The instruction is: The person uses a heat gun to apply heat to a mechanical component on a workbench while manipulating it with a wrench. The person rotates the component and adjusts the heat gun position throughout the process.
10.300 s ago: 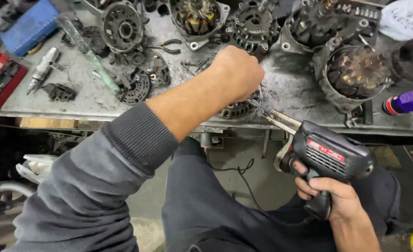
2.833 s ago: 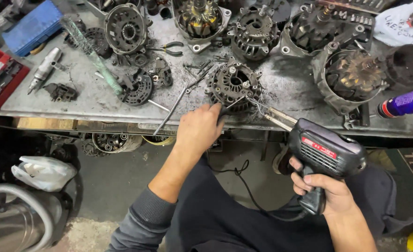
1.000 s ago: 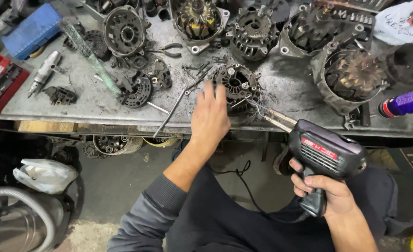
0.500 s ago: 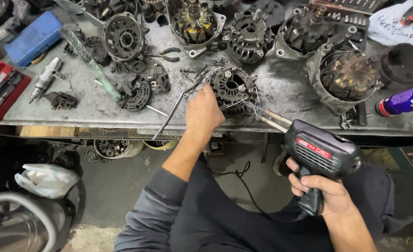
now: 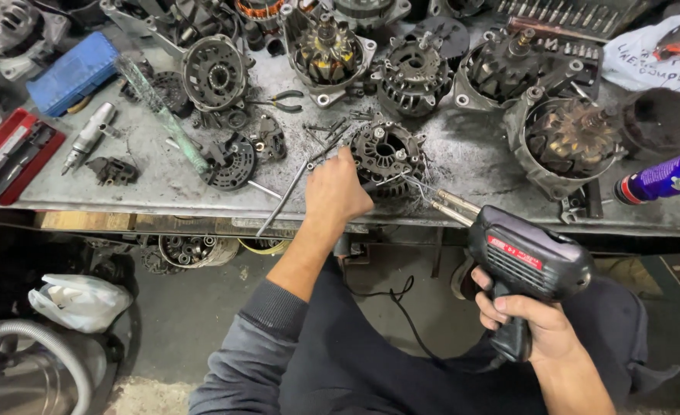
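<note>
Head view: the left hand [image 5: 338, 192] has its fingers closed on the round stator [image 5: 387, 154] lying on the bench [image 5: 163, 184]. The right hand [image 5: 536, 327] grips the soldering gun [image 5: 526, 257] tight, tip near the stator's wires; next, the tip must touch the wire joint.

Two bare hands show: the left hand [image 5: 338, 194] at mid-frame and the right hand [image 5: 530, 323] at lower right. One soldering gun [image 5: 526, 257] sits in the right hand. One round stator part [image 5: 387, 154] lies at centre. Four larger alternator housings [image 5: 326, 52] line the upper frame. One blue case [image 5: 72, 73], one red tray [image 5: 11, 154] and one purple spray can [image 5: 663, 177] show. One pair of pliers [image 5: 280, 101] lies upper centre.
</note>
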